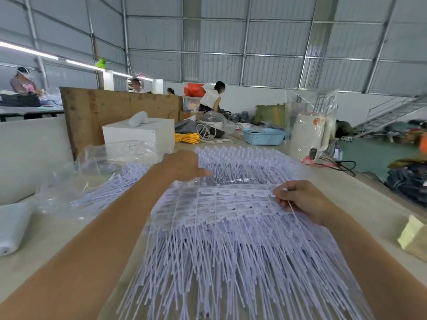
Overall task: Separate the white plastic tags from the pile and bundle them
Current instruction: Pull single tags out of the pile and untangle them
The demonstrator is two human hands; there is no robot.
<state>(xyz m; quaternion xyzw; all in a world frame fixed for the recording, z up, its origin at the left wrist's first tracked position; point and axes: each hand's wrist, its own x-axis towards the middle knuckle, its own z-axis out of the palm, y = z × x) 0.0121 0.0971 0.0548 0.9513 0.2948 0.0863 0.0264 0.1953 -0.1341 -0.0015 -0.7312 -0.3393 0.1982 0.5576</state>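
A broad pile of white plastic tags [231,239] covers the middle of the table, their flat heads in rows and their thin tails fanning toward me. My right hand [302,200] pinches the right end of a row of tag heads [235,192], with one thin tail running under its fingers. My left hand [184,166] reaches across to the far left part of the pile, fingers curled down onto the tags there. A second heap of tags [108,188] lies on clear plastic at the left.
Crumpled clear plastic sheet [97,158] lies at the left. A white box [138,135], yellow cord [187,137] and blue basket [264,136] stand behind the pile. A yellowish packet [413,234] sits at the right edge. People work in the background.
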